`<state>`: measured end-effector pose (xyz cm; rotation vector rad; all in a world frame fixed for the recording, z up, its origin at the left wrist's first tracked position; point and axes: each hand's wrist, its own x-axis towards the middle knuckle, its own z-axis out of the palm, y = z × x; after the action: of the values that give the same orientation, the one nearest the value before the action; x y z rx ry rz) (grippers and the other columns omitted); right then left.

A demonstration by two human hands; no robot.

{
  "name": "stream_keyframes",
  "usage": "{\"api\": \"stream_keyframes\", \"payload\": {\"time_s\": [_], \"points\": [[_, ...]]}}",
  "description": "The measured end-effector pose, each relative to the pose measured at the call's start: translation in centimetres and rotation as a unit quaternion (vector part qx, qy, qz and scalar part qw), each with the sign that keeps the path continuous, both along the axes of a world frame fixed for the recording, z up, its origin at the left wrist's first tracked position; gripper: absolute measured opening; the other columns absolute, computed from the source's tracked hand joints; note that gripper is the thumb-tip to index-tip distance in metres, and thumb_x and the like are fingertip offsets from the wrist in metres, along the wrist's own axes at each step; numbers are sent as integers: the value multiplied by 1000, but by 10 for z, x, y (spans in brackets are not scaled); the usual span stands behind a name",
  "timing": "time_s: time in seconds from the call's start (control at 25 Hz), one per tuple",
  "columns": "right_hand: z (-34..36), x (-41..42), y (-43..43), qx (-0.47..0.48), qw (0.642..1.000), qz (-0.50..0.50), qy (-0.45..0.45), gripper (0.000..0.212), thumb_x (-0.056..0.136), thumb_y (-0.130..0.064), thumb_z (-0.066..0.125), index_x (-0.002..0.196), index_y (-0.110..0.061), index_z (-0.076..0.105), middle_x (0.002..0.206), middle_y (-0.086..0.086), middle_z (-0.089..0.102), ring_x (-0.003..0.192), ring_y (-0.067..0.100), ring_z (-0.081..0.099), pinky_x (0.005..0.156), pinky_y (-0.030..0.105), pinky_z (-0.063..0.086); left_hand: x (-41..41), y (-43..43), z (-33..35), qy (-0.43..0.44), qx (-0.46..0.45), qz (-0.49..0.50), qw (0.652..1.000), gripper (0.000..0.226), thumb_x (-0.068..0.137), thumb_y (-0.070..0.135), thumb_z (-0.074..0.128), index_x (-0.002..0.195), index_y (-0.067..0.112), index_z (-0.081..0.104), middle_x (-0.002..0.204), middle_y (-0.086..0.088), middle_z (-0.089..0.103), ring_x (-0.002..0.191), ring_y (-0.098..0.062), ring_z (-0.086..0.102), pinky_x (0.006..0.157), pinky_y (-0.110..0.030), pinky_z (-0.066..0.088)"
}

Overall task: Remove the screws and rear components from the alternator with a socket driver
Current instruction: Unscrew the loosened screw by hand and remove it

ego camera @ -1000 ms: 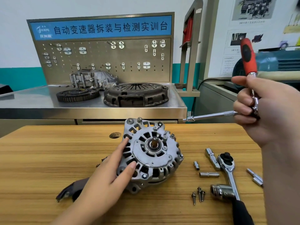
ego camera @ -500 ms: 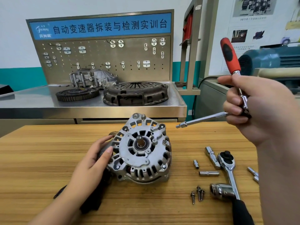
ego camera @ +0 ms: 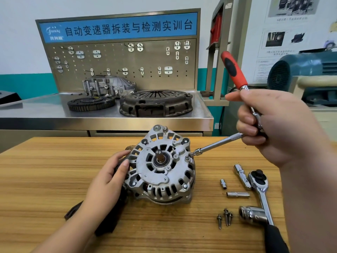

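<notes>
The alternator (ego camera: 162, 167) stands on its edge in the middle of the wooden counter (ego camera: 54, 170). Its round face is tipped up toward the person. I think it is held this way so the screw heads are easy to reach.

The left hand (ego camera: 109, 179) has its grip on the alternator's left side, thumb on the front, likely to stop it from rolling. The right hand (ego camera: 269, 125) has its grip closed around the socket driver (ego camera: 217, 144), where the long shiny bar meets the red handle (ego camera: 234, 70). The tip of the bar touches a small bolt (ego camera: 187, 157) on the right rim, or sits just beside it.

The alternator is grey, bumpy metal with many slots, like a fan. Three little screws (ego camera: 225, 218) already lie on the counter to the right. They are near a shiny ratchet (ego camera: 260, 189), a fat socket (ego camera: 252, 214) and two small sockets (ego camera: 238, 194).
</notes>
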<state>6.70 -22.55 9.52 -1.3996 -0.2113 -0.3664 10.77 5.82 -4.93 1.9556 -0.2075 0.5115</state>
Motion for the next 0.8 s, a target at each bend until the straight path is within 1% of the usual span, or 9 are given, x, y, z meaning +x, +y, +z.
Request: {"api": "stream_keyframes", "payload": {"time_s": [0.2,0.28,0.4,0.52,0.64,0.72,0.76,0.8], "points": [[0,-1,7,-14,1000,4,3,24,101,-15,43,90,-7,63,45,-4,35,36,7,29,33,14,19,1,1,-4,-4,-11,-4,1000,32,84,55,40,113,52,54,108,27,64,98,6,61,75,-27,48],[-1,-1,9,-19,1000,2,2,24,101,-15,43,89,-8,63,44,-4,36,36,7,29,33,14,19,0,0,-4,-5,-16,-1,1000,31,86,54,40,113,53,54,109,27,64,99,7,60,76,-26,47],[-1,-2,11,-20,1000,-2,-1,25,102,-15,43,88,-8,63,43,-5,36,35,7,29,32,14,20,-2,-1,-3,-5,-18,3,1000,30,85,59,40,112,54,54,109,29,63,98,8,59,75,-25,46],[-1,-3,13,-17,1000,-2,-3,24,102,-14,43,90,-7,63,43,-5,36,35,7,29,33,13,20,-4,-3,-1,-6,-18,9,1000,29,84,55,39,108,56,54,106,33,62,97,12,58,72,-19,43],[0,-5,17,-33,999,-15,-9,23,101,-14,44,90,-8,63,42,-6,37,35,7,30,34,12,21,-6,-6,1,1,-25,10,1000,31,84,55,38,110,55,54,106,34,61,96,13,57,71,-17,42],[2,-7,25,-56,998,-34,-22,22,100,-14,45,90,-9,64,43,-7,39,35,8,32,33,12,22,-7,-6,0,0,-30,8,1000,34,84,54,38,114,51,54,107,33,62,97,12,57,71,-18,43],[3,-7,29,-86,995,-48,-30,22,100,-14,46,89,-8,64,44,-6,40,36,9,34,34,13,25,-7,-6,0,0,-36,5,999,35,85,54,38,115,50,54,107,32,62,98,11,58,72,-18,43],[5,-6,33,-136,988,-67,-38,21,99,-15,47,89,-6,63,47,-3,42,39,11,37,36,17,28,-7,-7,0,1,-42,2,999,35,85,53,38,115,49,55,107,31,62,97,10,58,72,-18,44]]}}
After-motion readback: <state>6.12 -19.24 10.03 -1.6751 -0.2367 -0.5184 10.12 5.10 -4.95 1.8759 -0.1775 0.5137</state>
